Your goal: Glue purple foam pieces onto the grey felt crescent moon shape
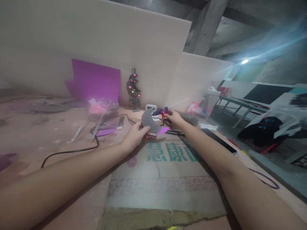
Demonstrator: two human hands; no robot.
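Observation:
My left hand [138, 135] pinches a grey crescent moon [150, 122] by its lower left edge, raised over the printed cardboard sheet [153, 195]. In my right hand [174, 117] is a dark blue glue gun [160, 111] with a small red light, its nozzle pointing left at the moon's inner curve. Whether the nozzle touches the moon I cannot tell. A bit of purple sheet [164, 130] shows just behind the moon. Beyond my hands, a finished-looking dark moon ornament [133, 88] with coloured pompoms hangs against the white board.
A purple sheet [96, 80] leans on the white board [148, 48]. Left of my hands lie a plastic bag with pink bits [97, 107], glue sticks [80, 127] and a black cable [72, 150]. Grey yarn [189, 119] and a black phone [219, 140] lie on the right.

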